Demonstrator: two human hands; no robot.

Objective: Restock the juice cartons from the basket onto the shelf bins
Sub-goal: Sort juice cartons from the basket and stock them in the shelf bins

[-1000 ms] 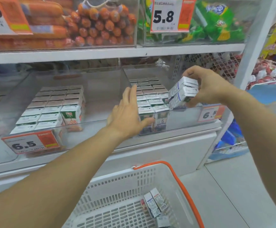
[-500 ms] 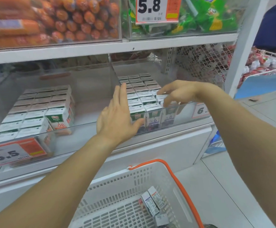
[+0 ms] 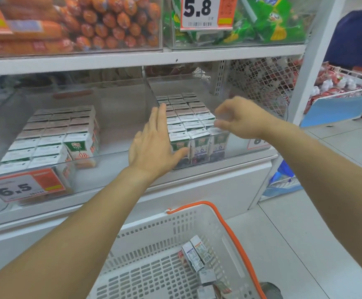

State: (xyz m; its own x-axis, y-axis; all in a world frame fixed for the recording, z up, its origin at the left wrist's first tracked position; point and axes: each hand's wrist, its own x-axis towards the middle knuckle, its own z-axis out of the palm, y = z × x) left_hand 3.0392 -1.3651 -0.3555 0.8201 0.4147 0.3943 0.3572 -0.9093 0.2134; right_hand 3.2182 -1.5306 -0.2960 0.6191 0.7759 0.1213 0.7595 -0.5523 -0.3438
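While left hand braces cartons, right fingers hover spread.

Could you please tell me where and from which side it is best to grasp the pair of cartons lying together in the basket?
Probably from above, pinching the outer long sides of the carton pair; they lie flat and tilted against the basket wall, tops exposed.

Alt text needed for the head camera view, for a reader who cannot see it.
Both hands are at the right shelf bin of juice cartons: left hand flat against the stack's left side, right hand open and empty above its right edge. Below, a white basket holds a few more cartons.
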